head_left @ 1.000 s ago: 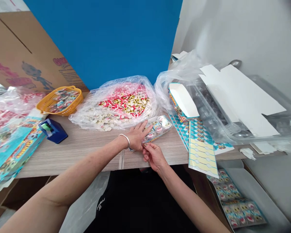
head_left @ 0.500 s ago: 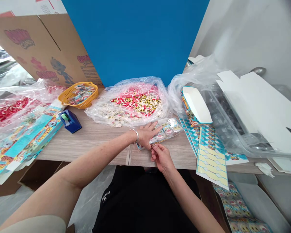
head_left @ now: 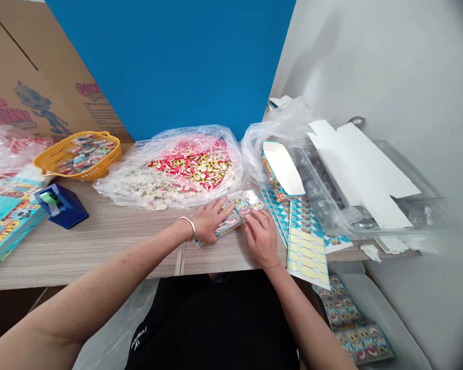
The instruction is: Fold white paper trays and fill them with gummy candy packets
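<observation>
A clear blister pack with colourful candies on a printed card lies on the wooden table near its front edge. My left hand, a silver bangle on its wrist, lies flat on the pack's left end with fingers stretched out. My right hand rests on the pack's right side, fingers spread and pressing down. Just behind the pack sits an open plastic bag heaped with red, white and yellow candies.
A yellow basket of candies and a blue tape dispenser stand at left, beside printed boxes. Printed cards, a small open carton and clear trays under white cardboard crowd the right. Finished packs lie lower right.
My right hand moved from pinching the pack's near edge to lying flat on its right side. The left hand stayed on the pack. The camera swung slightly.
</observation>
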Demonstrator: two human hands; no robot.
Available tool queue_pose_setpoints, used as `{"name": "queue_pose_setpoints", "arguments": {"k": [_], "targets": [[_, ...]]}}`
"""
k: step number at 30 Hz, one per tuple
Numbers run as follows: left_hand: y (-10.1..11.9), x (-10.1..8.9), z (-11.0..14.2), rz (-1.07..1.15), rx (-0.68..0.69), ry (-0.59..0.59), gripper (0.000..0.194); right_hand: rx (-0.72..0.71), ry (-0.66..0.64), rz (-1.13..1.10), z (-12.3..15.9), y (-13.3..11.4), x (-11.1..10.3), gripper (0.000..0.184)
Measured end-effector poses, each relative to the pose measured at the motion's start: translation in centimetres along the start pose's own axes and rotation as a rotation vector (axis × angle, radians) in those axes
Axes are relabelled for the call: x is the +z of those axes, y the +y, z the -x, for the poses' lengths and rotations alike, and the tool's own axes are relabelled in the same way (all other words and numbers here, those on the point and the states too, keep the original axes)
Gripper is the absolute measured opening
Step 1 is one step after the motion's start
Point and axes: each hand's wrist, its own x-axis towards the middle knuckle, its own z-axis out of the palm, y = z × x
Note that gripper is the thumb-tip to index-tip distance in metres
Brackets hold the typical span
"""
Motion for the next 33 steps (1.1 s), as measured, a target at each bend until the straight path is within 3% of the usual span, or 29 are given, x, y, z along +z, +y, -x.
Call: {"name": "queue_pose_setpoints", "arguments": {"k": [3,9,17,22,24,27,33], "targets": [[0.1,-0.1,0.0,-0.006,0.005,0.013,0.119,-0.140,-0.082,0.057,-0.5,2.1,0.4,0.028],[0.6,-0.1,0.0,0.046,-0.043,0.036,0.121,-0.181,-0.026,0.098,0.3,3.1,1.8,0.029],[4.6,1.4,-1.1,-0.088,-0.296,0.374,0.080,-0.248,0.057,0.124,0.5,3.1,2.4,0.033],[5.4,2.2,-1.8,-0.163,-0.336,0.438,0.075,-0.224,-0.006,0.079,0.7,3.0,1.3,0.049],[5.3,2.4,-1.8,-0.173,-0.329,0.445,0.074,-0.174,0.027,0.071,0.7,3.3,0.5,0.051],[5.0,2.5,-1.9,-0.189,-0.322,0.450,0.075,-0.105,0.082,0.087,0.0,4.4,-0.9,0.044],[5.1,2.5,-1.9,-0.200,-0.318,0.455,0.072,-0.207,-0.094,0.113,-2.3,6.4,-2.4,0.025]]}}
